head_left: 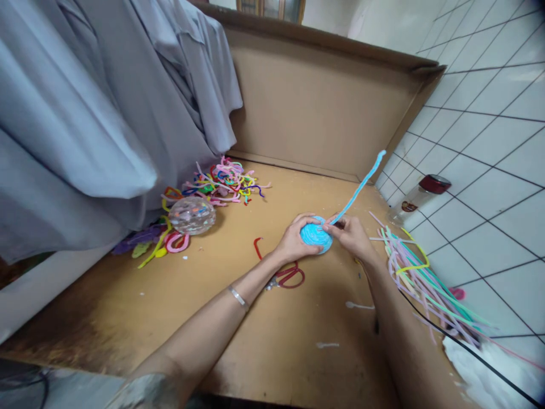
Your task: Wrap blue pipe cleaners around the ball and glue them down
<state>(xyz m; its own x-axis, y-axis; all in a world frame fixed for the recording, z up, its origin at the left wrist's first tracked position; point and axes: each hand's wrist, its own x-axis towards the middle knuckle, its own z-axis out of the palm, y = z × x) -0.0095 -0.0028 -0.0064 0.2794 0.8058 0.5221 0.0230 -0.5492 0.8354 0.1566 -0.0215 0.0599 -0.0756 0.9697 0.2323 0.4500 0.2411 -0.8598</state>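
A round coil of light blue pipe cleaner is held above the table, its wound rows facing up. My left hand grips it from the left, fingers behind the far rim and thumb along the near side. At its right edge my right hand pinches a blue pipe cleaner, whose free end sticks up and away to the right. Whether that length is joined to the coil is hidden by the fingers. Under my left wrist lie red-handled scissors, partly covered by the forearm.
Tangled colourful pipe cleaners lie at the back left near a clear round container. Long pastel pipe cleaners run along the tiled wall, beside a red-lidded jar. A cardboard panel stands behind; grey cloth hangs left.
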